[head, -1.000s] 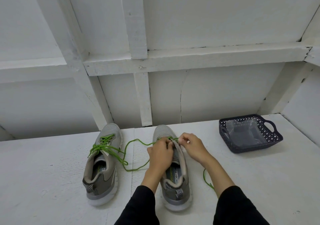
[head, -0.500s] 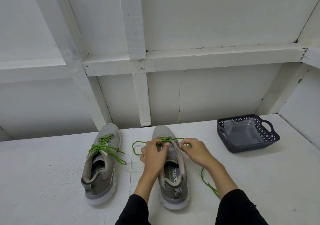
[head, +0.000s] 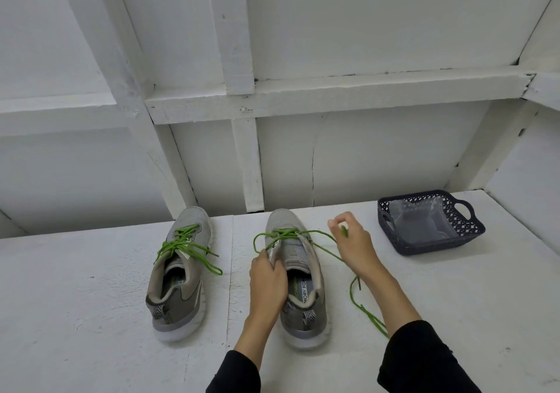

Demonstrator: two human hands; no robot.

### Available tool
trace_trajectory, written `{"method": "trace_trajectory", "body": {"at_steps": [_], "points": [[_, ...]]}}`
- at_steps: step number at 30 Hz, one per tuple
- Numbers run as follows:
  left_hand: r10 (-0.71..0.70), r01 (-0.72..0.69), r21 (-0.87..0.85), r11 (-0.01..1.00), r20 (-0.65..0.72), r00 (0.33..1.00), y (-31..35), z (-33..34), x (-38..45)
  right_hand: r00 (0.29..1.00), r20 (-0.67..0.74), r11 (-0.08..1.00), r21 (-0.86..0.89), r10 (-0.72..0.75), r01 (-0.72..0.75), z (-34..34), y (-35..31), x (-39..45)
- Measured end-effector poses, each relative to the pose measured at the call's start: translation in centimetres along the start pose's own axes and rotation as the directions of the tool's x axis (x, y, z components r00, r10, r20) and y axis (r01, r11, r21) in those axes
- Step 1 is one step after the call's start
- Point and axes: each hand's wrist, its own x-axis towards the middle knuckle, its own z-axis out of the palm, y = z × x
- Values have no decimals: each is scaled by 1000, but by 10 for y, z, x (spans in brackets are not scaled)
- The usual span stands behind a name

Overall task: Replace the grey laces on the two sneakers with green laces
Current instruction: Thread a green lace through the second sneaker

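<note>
Two grey sneakers stand toes away from me on the white table. The left sneaker (head: 178,274) carries a green lace (head: 181,245) threaded through its eyelets, its ends loose. The right sneaker (head: 298,274) has a green lace (head: 283,234) through its front eyelets only. My left hand (head: 268,280) grips the left side of the right sneaker's collar. My right hand (head: 351,241) is off to that shoe's right and pinches the green lace, which runs taut from the eyelets to my fingers. The lace's free end trails on the table beside my right forearm.
A dark blue perforated basket (head: 472,226) with a clear plastic bag inside stands at the back right of the table (head: 75,301). A white framed wall rises right behind the shoes' toes.
My right hand has moved right, away from the shoe, drawing the green lace out through the eyelet. The loop left of the shoe has shrunk. My left hand has slid back onto the collar.
</note>
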Motion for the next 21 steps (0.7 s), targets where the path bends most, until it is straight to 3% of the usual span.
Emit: {"method": "trace_trajectory", "body": {"at_steps": [2, 4, 6, 8, 9, 11, 13, 14, 15, 18, 19, 21], "points": [[38, -38, 0, 999, -23, 999, 1, -1, 0, 986, 162, 980, -189, -32, 62, 3, 7, -2], [57, -57, 13, 998, -52, 997, 3, -4, 1, 976, 216, 976, -204, -29, 74, 7, 7, -3], [59, -59, 8, 998, -69, 996, 3, -7, 7, 985, 169, 997, -76, -18, 31, 7, 1, -2], [60, -59, 12, 998, -81, 995, 2, -12, 15, 994, 89, 976, 198, 70, -86, 6, -6, -1], [56, -55, 16, 998, -82, 995, 2, -15, 18, 990, 65, 910, 391, 122, -138, 4, -8, 1], [50, -50, 8, 999, -69, 996, 1, -20, 21, 982, 92, 607, 776, 165, -174, 0, -11, 4], [55, -54, 14, 998, -43, 998, -2, -22, 23, 978, 135, 314, 932, 158, -179, -3, -14, 5], [64, -64, 31, 998, -25, 998, -5, -21, 25, 975, 136, 287, 940, 173, -182, -1, -15, 6], [73, -73, 46, 996, -13, 997, -7, -20, 27, 970, 121, 350, 917, 208, -190, 3, -16, 6], [80, -79, 62, 995, -14, 997, -8, -18, 31, 964, 44, 794, 558, 261, -240, 21, -8, 5], [85, -83, 51, 995, -24, 996, -7, -18, 31, 966, 42, 884, 394, 257, -252, 25, -2, 5], [100, -99, 19, 995, -48, 994, -5, -17, 29, 966, 62, 956, 144, 250, -257, 32, 11, 3]]}}
